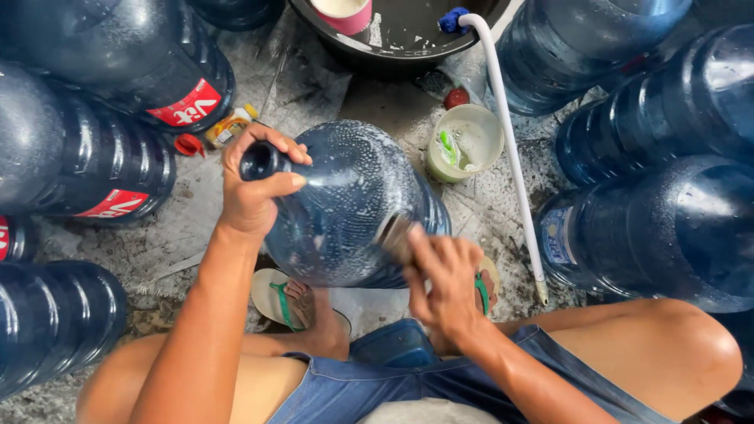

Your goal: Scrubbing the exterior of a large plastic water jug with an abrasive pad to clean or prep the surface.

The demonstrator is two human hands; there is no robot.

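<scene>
Left hand has its fingers wrapped round the soapy blue jug neck. Right hand fingers clutch a scrubber, mostly hidden, so hard to make out.

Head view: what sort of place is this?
Probably an outdoor wash spot for refillable water jugs: many big blue jugs crowd wet concrete ground, with a white hose and black basin nearby.

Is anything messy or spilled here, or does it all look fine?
A bit messy. The big blue jug the left hand grips lies tilted and soapy. A red cap and a small yellow bottle lie loose on the wet floor.
</scene>
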